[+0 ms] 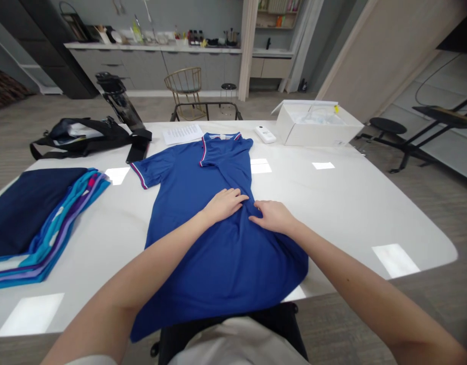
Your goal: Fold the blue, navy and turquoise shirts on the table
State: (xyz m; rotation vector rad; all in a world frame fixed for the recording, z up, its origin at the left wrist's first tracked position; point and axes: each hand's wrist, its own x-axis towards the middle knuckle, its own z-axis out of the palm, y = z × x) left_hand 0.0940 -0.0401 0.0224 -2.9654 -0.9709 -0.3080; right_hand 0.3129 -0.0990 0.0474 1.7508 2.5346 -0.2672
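A blue shirt (188, 197) with red and white trim lies on the white table (355, 203), its collar at the far end and its hem hanging over the near edge. One sleeve points left; the other is folded inward over the chest. My left hand (226, 204) rests palm down on the middle of the shirt, fingers reaching toward its right side. Just right of it, my right hand (272, 215) is at the shirt's right edge, thumb and fingers apart, with cloth bunched between the two hands.
Folded clothes (36, 213) are stacked at the left. Behind them are a black bag (85, 139), a dark bottle (121, 104) and a phone (138, 150). Paper (183, 134), a white remote (265, 134) and an open white box (317, 126) line the far side.
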